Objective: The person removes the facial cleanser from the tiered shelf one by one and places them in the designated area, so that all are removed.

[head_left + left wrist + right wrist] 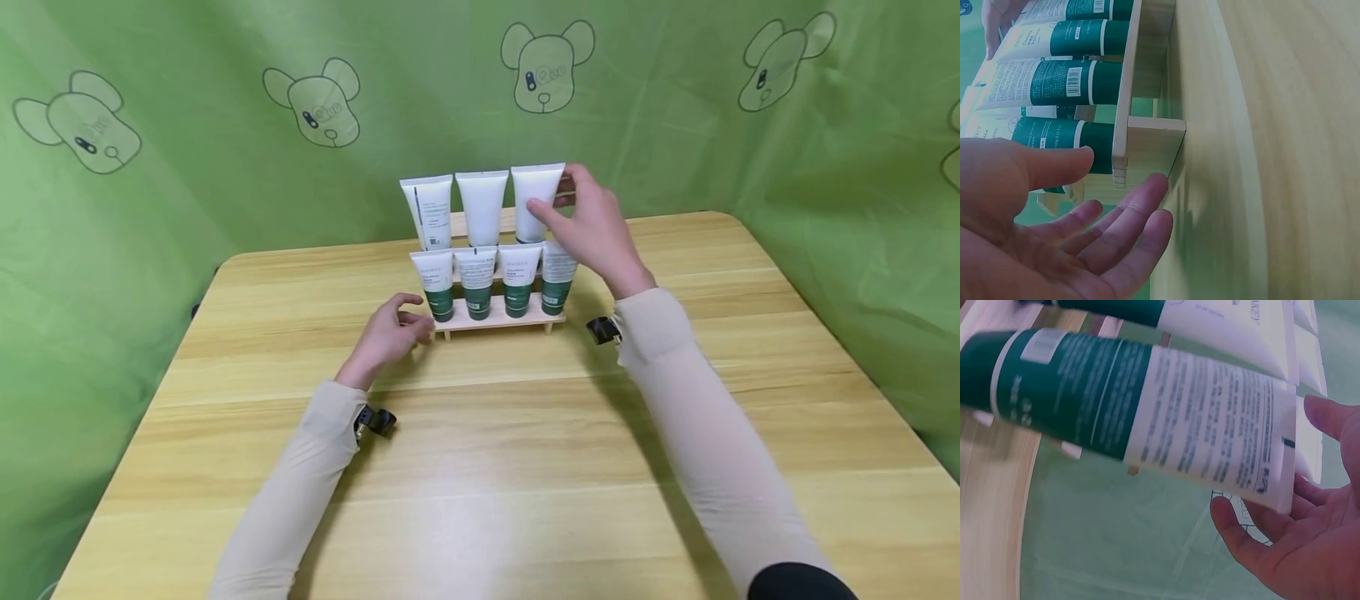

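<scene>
Right sleeve [712, 450] nearest head cam, running up to the right hand [597, 229]: thumb in front, fingers behind, pinching the upper-right white tube [534, 185], back row, right end of wooden rack [495, 322]. Two more back-row tubes [482, 204] beside it; four green-white tubes [477, 279] in front. Left hand [388, 335] at rack's left end, fingers apart, contact unclear. Rack's on the counter [465, 467], green cloth [442, 50] behind.
</scene>
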{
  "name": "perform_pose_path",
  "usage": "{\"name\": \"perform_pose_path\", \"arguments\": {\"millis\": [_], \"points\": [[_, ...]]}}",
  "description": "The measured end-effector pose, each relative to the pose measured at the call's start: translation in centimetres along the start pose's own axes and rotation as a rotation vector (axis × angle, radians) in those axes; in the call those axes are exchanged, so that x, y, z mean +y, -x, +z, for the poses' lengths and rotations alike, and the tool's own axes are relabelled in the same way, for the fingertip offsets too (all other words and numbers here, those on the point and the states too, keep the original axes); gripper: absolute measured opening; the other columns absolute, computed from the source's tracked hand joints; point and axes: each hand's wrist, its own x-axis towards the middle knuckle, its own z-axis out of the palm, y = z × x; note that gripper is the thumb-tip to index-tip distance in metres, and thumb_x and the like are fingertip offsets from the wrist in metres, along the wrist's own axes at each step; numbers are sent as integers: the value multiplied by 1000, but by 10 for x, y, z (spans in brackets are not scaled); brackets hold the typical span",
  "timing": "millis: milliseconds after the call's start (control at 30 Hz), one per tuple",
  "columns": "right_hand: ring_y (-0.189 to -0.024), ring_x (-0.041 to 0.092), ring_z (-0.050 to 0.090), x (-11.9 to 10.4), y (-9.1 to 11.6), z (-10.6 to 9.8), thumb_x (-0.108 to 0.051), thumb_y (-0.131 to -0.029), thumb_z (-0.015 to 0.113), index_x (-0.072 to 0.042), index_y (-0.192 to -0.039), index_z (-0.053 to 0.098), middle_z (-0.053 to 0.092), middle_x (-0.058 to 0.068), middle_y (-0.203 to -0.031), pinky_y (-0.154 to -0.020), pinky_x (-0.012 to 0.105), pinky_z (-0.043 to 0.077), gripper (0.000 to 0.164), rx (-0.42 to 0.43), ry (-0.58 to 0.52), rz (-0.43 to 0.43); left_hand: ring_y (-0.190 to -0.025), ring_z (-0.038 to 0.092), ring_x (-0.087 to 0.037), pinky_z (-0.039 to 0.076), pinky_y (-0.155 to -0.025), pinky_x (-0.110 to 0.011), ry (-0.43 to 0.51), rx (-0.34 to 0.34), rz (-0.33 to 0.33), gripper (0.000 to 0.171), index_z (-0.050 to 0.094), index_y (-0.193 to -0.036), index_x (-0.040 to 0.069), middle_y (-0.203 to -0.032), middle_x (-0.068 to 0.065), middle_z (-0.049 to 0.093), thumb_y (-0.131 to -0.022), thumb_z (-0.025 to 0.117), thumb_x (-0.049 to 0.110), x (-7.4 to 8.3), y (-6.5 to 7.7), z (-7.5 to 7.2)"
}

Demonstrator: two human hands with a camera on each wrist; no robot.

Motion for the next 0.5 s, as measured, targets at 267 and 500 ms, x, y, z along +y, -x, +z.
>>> {"name": "perform_pose_path", "arguments": {"millis": [267,500], "points": [[-130,27,54,1,-4,4,-39,-101,65,-12,-151,41,53,12,-148,-107,43,47,62,-11,-44,21,-104,71,-33,55,-91,-43,6,-22,20,47,50,-146,9,-125,-19,68,-102,64,18,-3,-3,4],[-131,28,55,1,-6,5,-35,-101,65,-13,-151,43,53,12,-149,-107,43,48,59,-14,-52,41,-101,70,-31,55,-85,-36,-31,-1,28,44,52,-143,7,-121,-18,68,-101,65,15,-5,-7,8]]}}
